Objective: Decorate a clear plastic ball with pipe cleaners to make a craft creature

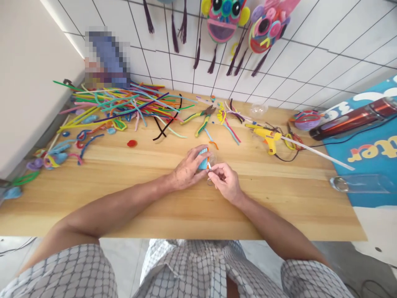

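At the middle of the table, my left hand (187, 169) presses its curled fingers around a small light-blue ribbed piece (203, 159) with an orange edge. A clear, rounded rim shows just behind that piece. From the right, my right hand (227, 181) pinches a slim, pale-tipped tool (209, 165) between thumb and fingers, its tip against the orange edge. What kind of tool it is I cannot make out; a faint ring shape shows below the fingertips.
Pliers (204, 118) lie beyond my hands. A heap of pipe cleaners (124, 105) spreads at the back left. Toward the right are a yellow glue gun (268, 138) with a long glue stick, scissors (294, 141), a red thermos (356, 119) and a clear cup (362, 183).
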A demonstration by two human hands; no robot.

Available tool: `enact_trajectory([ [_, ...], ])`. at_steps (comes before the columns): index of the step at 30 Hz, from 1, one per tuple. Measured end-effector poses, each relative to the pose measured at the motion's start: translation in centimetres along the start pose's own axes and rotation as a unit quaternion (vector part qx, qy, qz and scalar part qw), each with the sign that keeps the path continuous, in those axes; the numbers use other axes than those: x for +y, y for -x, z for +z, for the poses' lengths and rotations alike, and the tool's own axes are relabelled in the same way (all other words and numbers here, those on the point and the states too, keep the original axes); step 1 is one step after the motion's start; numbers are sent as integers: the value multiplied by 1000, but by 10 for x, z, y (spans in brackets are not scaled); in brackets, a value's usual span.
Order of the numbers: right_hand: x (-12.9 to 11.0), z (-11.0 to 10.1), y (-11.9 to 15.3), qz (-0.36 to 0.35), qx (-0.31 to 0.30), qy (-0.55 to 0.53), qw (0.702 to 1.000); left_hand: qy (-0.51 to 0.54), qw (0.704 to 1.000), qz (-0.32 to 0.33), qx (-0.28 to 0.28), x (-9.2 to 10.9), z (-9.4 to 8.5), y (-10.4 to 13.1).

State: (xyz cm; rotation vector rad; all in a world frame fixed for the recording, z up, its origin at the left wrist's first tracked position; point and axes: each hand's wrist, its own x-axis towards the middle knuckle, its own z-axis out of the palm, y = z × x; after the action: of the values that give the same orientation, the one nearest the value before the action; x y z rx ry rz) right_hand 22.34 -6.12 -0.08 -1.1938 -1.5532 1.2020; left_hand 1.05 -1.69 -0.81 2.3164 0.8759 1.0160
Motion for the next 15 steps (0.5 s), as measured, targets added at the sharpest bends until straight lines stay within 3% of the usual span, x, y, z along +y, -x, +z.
enact_trajectory([
  [15, -4, 3, -7, -46, -3, -21, 999, -18, 999, 37, 12, -12, 1, -2],
])
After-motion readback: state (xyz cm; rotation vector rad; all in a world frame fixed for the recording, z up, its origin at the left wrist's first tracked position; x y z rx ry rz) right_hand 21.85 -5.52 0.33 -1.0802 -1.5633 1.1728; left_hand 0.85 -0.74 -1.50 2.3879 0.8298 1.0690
